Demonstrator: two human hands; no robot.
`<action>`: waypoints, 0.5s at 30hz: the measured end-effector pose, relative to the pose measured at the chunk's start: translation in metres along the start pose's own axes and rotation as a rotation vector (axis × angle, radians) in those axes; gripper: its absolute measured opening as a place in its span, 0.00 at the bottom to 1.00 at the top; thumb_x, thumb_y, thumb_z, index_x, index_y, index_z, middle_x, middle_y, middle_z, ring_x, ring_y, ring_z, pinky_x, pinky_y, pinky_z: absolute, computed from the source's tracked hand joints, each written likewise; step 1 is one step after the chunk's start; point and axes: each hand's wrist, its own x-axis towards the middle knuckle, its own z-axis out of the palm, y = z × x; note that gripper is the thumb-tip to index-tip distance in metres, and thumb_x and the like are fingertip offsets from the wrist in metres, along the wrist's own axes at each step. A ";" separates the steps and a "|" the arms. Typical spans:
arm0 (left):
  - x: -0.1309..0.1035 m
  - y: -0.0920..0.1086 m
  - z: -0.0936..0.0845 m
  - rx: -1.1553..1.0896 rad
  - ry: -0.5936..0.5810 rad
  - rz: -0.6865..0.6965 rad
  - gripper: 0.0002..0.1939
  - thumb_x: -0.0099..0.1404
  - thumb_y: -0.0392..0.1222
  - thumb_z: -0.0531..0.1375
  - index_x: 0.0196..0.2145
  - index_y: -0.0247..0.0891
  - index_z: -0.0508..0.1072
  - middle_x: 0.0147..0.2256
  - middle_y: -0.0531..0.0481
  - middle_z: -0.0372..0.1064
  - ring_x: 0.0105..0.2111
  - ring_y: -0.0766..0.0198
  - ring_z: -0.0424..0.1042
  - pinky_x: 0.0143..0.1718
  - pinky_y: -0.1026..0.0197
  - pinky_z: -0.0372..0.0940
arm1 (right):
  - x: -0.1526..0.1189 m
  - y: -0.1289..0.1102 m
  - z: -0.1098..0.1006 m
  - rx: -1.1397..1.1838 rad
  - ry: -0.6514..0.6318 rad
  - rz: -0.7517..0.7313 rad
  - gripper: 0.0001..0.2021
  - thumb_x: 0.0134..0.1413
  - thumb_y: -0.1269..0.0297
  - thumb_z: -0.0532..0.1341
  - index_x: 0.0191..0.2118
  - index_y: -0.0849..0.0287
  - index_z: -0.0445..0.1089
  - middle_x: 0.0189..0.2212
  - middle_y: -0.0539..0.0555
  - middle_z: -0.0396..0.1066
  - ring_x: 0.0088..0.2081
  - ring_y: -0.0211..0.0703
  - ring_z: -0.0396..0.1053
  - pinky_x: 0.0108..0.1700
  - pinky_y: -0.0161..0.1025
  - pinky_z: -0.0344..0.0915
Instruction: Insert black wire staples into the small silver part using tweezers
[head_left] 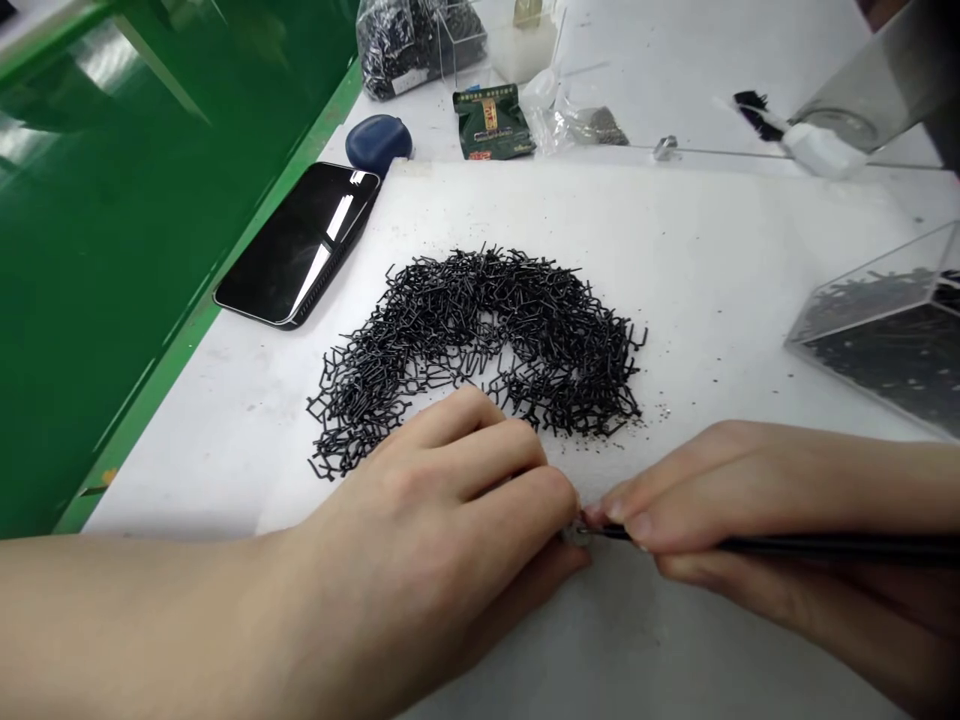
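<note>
My right hand [720, 500] is closed round a slim black tool with a thin pointed tip, which looks like tweezers [847, 546]. Its tip reaches the fingertips of my left hand [450, 510]. That hand is curled in a pinch on a small, pale, shiny piece [576, 535], mostly hidden by the fingers, so its kind does not show. Just beyond my left knuckles lies a curved pile of small bent black pieces [487, 290], thin as wire, spread on the white work surface [720, 240].
A phone [300, 245] and a dark blue rounded case [379, 143] lie at the left edge. Behind are a green packet [493, 122] and a bag of black pieces [405, 45]. A clear box [885, 330] of black bits stands right, below a white-nozzled bottle [825, 150].
</note>
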 end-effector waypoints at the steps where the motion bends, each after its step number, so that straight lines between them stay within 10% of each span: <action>1: 0.000 0.000 0.000 -0.005 0.001 0.015 0.14 0.87 0.36 0.62 0.42 0.34 0.85 0.37 0.50 0.79 0.40 0.57 0.70 0.51 0.54 0.70 | 0.001 -0.002 0.000 -0.003 -0.022 -0.003 0.09 0.68 0.64 0.76 0.47 0.38 0.90 0.42 0.50 0.91 0.41 0.53 0.90 0.38 0.40 0.88; 15: 0.001 0.000 -0.002 -0.005 -0.008 0.020 0.12 0.86 0.35 0.63 0.42 0.32 0.84 0.37 0.49 0.78 0.39 0.58 0.70 0.51 0.53 0.69 | 0.009 -0.010 0.004 -0.092 -0.054 -0.035 0.06 0.75 0.61 0.72 0.48 0.37 0.85 0.42 0.42 0.90 0.40 0.40 0.89 0.41 0.29 0.85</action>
